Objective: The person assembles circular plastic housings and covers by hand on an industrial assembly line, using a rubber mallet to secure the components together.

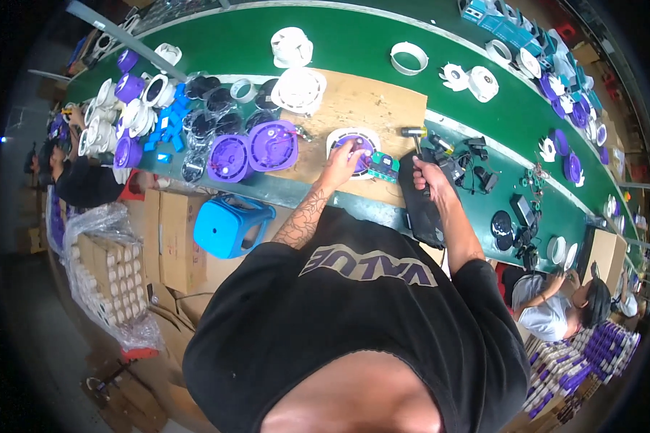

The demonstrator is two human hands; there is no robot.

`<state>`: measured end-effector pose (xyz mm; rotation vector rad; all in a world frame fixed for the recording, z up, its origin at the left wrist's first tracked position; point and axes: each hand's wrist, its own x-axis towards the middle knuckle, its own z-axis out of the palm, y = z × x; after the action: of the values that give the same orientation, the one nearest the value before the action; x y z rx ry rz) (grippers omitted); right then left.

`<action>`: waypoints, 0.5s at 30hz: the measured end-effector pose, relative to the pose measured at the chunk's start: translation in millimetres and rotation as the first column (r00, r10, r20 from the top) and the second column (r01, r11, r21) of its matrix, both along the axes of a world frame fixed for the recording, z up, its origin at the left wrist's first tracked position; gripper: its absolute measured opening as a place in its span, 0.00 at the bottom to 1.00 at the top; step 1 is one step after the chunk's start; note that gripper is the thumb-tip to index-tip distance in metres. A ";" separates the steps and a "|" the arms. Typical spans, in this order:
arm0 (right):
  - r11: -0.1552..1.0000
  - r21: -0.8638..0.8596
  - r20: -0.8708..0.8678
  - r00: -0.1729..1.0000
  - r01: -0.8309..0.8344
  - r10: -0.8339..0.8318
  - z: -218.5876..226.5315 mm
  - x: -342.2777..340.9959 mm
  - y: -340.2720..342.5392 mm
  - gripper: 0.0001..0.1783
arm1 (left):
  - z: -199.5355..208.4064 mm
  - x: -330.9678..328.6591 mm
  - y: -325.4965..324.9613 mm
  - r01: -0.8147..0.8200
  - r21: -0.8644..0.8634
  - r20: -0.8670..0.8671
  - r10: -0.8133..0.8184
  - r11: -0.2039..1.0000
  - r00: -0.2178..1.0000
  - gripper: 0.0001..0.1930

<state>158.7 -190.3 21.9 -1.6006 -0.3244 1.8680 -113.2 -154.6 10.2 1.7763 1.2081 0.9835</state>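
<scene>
A round white housing with a purple inner part (365,139) lies on the brown board (368,101) in front of me. My left hand (343,162) is over its left side, fingers bent together and touching the purple part. What they pinch, if anything, is too small to make out. Beside the housing, at its lower right, is a green circuit board (384,167). My right hand (427,177) is closed around the handle of a small hammer (414,133), whose yellow-and-black head points away from me. A black bag or cloth (420,209) hangs at the bench edge beneath that hand.
Purple round shells (230,159), blue blocks (167,128) and black plastic-wrapped discs (202,123) stand on the left. Black adapters with cables (477,162) lie right. White parts (292,47) sit along the green belt (354,43). A blue stool (220,229) and co-workers (549,310) flank me.
</scene>
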 end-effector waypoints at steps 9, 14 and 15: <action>0.695 0.306 0.870 0.487 -0.651 0.073 138.6 -23.5 -60.0 0.18 | -12.9 -3.7 5.4 -0.013 -0.013 -0.051 0.013 1.000 0.999 0.10; 0.649 0.091 0.939 0.281 -0.756 0.196 153.1 -56.9 -77.3 0.17 | 1.4 3.9 -0.8 0.017 -0.029 -0.054 -0.019 0.999 0.998 0.10; 0.583 0.070 0.950 0.232 -0.809 0.208 145.7 -58.2 -72.5 0.17 | 3.8 1.2 -1.8 0.027 -0.032 -0.056 -0.029 0.999 0.998 0.11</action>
<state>100.5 -262.8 167.6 -1.9769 -2.0016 0.8351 -112.0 -156.4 14.0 1.8023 1.2239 0.8987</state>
